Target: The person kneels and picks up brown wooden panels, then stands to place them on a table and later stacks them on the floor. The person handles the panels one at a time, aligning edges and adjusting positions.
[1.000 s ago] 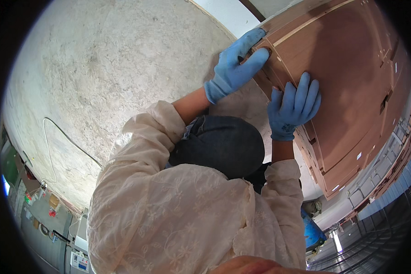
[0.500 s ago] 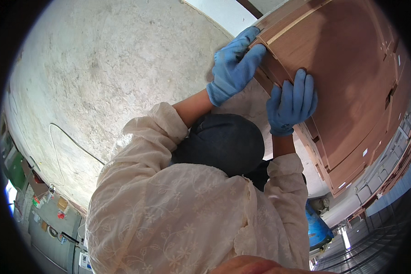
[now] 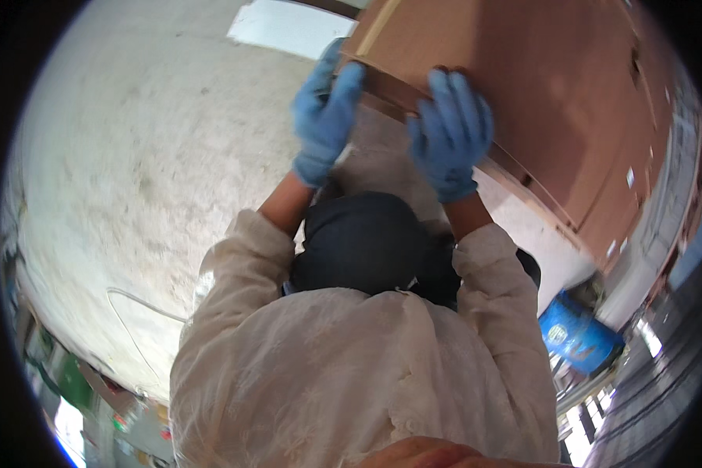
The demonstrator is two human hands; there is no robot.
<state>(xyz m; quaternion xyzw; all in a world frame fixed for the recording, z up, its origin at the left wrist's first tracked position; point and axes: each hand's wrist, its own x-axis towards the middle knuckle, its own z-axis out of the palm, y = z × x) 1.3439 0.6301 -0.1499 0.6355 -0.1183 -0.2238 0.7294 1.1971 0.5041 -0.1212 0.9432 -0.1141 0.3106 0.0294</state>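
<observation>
A stack of reddish-brown wooden boards [image 3: 554, 101], probably plywood, fills the upper right. My left hand [image 3: 324, 117], in a blue work glove, is at the stack's near left corner, with its thumb along the front edge and its fingers round the side. Farther right along that edge, my right hand [image 3: 451, 136] wears a matching glove. Its fingers stretch out over the top board, and its thumb is by the edge. A pale wooden strip [image 3: 378, 27] runs along the boards' left side. Motion blurs the fingertips somewhat.
A white panel [image 3: 288, 30] lies on the grey concrete floor [image 3: 148, 140] beyond my left hand. A blue drum [image 3: 581, 331] stands to my right, below the stack. A thin cable [image 3: 132, 296] lies on the floor at left. My dark-trousered knee [image 3: 359, 242] is below the hands.
The view has shifted, so the stack and both hands appear farther left, and more of the blue drum shows. Both hands are still at the boards' edge.
</observation>
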